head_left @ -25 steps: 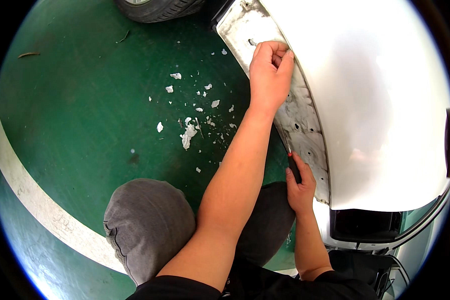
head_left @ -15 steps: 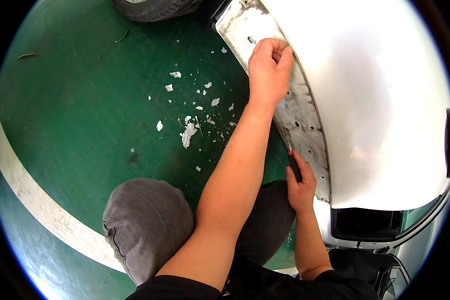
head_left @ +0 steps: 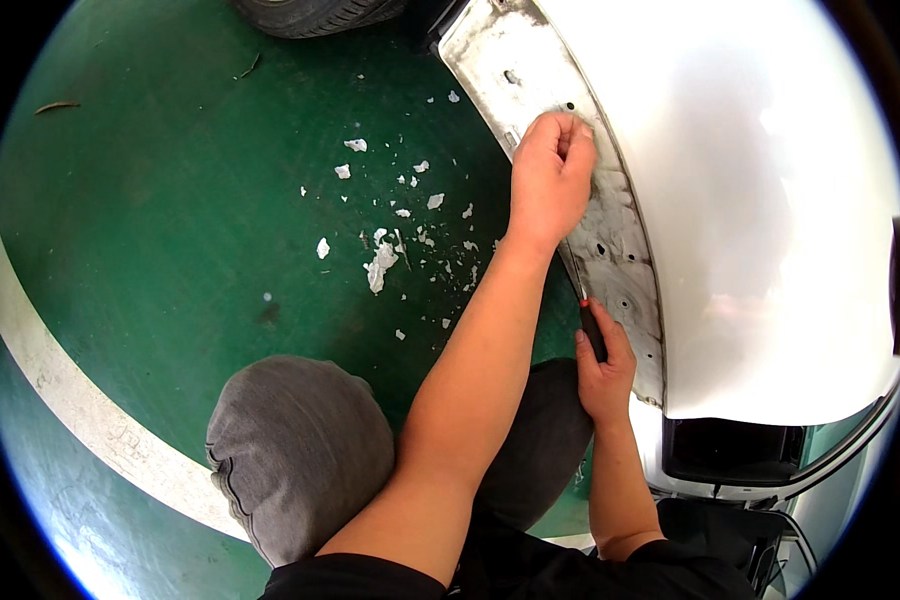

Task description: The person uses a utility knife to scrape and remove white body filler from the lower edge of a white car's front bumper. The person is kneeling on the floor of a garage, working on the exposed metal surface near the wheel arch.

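The right hand [head_left: 606, 372] is wrapped around a black-handled tool [head_left: 593, 333], its thin metal end alongside the edge of a grimy, holed panel strip [head_left: 620, 280] on a white car [head_left: 760, 220]. The left hand [head_left: 550, 180] curls its fingers over the strip; whether they pinch anything, I cannot tell. Best keep the 2 hands apart, tool shallow. White flakes [head_left: 379, 266] lie loose on the green floor [head_left: 170, 250], in no container.
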### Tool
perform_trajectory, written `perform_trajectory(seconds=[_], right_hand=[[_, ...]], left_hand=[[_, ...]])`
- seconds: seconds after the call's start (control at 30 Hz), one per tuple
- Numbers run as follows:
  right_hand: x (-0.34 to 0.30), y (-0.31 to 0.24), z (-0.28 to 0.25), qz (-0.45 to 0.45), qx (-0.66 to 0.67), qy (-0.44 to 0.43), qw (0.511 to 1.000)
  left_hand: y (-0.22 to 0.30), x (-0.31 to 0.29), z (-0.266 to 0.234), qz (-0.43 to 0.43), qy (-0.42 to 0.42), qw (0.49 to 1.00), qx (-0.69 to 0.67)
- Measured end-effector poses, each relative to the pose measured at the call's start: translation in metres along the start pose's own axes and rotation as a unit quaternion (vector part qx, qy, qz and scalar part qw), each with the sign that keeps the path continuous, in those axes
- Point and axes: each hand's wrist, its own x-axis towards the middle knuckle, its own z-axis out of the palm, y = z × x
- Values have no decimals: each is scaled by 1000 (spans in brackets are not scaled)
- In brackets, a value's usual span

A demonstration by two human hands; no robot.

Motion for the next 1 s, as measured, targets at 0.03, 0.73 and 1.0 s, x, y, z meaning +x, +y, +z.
perform_trajectory(seconds=[0.03,0.73,1.0], right_hand=[[0,0,0,-2,0,0,1000],[12,1,12,7,6,-17,1000],[15,15,20,3,31,-32,999]], left_hand=[[1,2,0,6,12,1000,3],[23,-47,26,35,25,999,16],[15,-65,35,57,44,997,7]])
